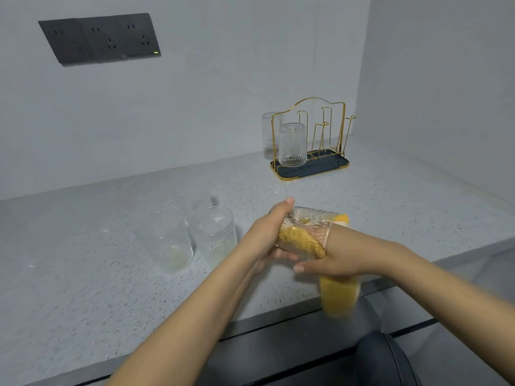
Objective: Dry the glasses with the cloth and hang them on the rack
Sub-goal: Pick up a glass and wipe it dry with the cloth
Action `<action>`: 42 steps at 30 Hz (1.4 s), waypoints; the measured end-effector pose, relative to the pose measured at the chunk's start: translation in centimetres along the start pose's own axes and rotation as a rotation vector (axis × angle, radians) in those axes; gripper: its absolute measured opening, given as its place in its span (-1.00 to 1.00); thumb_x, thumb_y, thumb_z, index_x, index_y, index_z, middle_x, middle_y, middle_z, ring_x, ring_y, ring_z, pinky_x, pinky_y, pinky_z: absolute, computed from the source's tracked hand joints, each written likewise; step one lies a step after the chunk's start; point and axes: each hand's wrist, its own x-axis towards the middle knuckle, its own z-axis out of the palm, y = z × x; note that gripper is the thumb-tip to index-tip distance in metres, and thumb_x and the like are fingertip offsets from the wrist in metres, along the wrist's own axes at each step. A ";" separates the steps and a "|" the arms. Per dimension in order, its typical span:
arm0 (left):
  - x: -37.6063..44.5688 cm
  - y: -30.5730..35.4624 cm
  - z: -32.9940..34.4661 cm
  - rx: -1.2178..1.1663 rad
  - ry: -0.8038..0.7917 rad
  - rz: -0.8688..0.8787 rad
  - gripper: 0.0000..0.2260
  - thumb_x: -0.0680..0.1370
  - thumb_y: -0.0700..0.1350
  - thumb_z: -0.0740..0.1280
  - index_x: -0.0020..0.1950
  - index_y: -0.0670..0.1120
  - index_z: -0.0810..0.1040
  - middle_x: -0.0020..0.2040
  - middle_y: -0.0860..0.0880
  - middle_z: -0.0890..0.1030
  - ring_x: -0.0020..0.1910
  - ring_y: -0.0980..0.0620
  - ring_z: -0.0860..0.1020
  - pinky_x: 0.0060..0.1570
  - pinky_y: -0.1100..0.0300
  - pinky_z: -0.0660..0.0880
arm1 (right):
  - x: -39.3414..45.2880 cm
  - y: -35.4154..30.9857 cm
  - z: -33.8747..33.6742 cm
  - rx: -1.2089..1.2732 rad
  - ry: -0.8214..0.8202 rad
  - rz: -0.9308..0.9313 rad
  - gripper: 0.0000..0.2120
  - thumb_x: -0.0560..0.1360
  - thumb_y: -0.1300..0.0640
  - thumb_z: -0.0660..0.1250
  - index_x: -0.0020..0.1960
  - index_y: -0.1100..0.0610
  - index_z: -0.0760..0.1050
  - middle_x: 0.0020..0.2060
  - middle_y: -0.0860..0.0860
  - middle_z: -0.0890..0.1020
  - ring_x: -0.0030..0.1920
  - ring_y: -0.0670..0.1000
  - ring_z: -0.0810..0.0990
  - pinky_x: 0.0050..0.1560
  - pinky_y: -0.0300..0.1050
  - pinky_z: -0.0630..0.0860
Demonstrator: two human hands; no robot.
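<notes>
**Glass held over counter edge, cloth inside**

Forearms: two, bare, entering from the bottom edge and meeting above the front lip of the counter (pixel 83 274), a pale speckled stone surface.

Left hand (pixel 267 235): wrapped around the closed end of a patterned glass (pixel 306 224), thumb on top, fingers curled beneath. Glass lies on its side in the air, mouth toward the right.

Right hand (pixel 334 257): fingers pushed into the mouth of the glass along with a yellow cloth (pixel 338 298); thumb outside, under the rim. How the fingers lie inside cannot be told through the patterned wall. Cloth shows yellow through the glass; its loose end hangs below the right hand, blurred.

Waiting glasses: two, upright on the counter left of the hands, touching or nearly so. Near glass (pixel 172 243) plain in look; second glass (pixel 216 232) with a beaded band. Both faint against the surface.

Rack (pixel 309 140): gold wire frame with upright pegs on a dark blue tray with a gold rim, at the back right corner of the counter, well apart from the hands. One hung glass (pixel 292 144) sits upside down on the front left peg. Another rear glass (pixel 269 132) shows behind the frame, at its left; whether it is on a peg cannot be told.

Socket panel (pixel 100 37): dark, on the wall at upper left, small green light at its lower right corner
</notes>
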 end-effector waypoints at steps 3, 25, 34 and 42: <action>-0.4 -0.1 -0.1 -0.039 -0.071 -0.066 -0.54 0.56 0.25 0.24 0.12 -0.12 0.58 -0.19 -0.10 0.72 -0.27 -0.04 0.70 -0.39 0.13 0.61 | 0.0 0.1 0.1 -0.037 0.024 -0.031 -0.48 0.48 0.03 0.36 0.40 0.03 0.30 0.32 -0.08 0.41 0.28 -0.14 0.36 0.30 -0.34 0.25; 0.3 -2.1 0.1 0.055 -0.060 0.254 -0.46 0.42 0.36 0.28 0.29 0.09 0.46 0.15 -0.07 0.63 0.02 -0.05 0.67 -0.08 -0.11 0.65 | -0.7 1.4 -2.0 0.686 0.068 0.255 -0.71 0.33 0.44 0.38 -0.11 0.09 0.54 -0.33 -0.12 0.61 -0.25 -0.14 0.57 -0.21 -0.26 0.46; 1.0 -0.8 0.5 -0.081 0.064 0.021 -0.56 0.50 0.26 0.31 0.09 -0.08 0.60 -0.14 -0.09 0.71 -0.22 -0.02 0.70 -0.29 0.08 0.63 | 0.5 1.3 0.1 -0.135 0.024 -0.026 -0.57 0.50 0.04 0.31 0.35 0.02 0.35 0.30 -0.06 0.43 0.27 -0.09 0.39 0.32 -0.18 0.32; 0.3 -1.3 -1.9 0.363 -0.121 0.184 -0.15 0.23 0.56 0.28 0.42 0.17 0.35 0.39 -0.02 0.44 0.30 -0.01 0.51 0.32 -0.05 0.45 | 0.1 1.4 -2.5 -0.126 -0.121 0.093 -0.79 0.42 0.09 0.39 -0.04 -0.15 0.43 -0.15 -0.26 0.50 -0.18 -0.20 0.45 -0.17 -0.51 0.30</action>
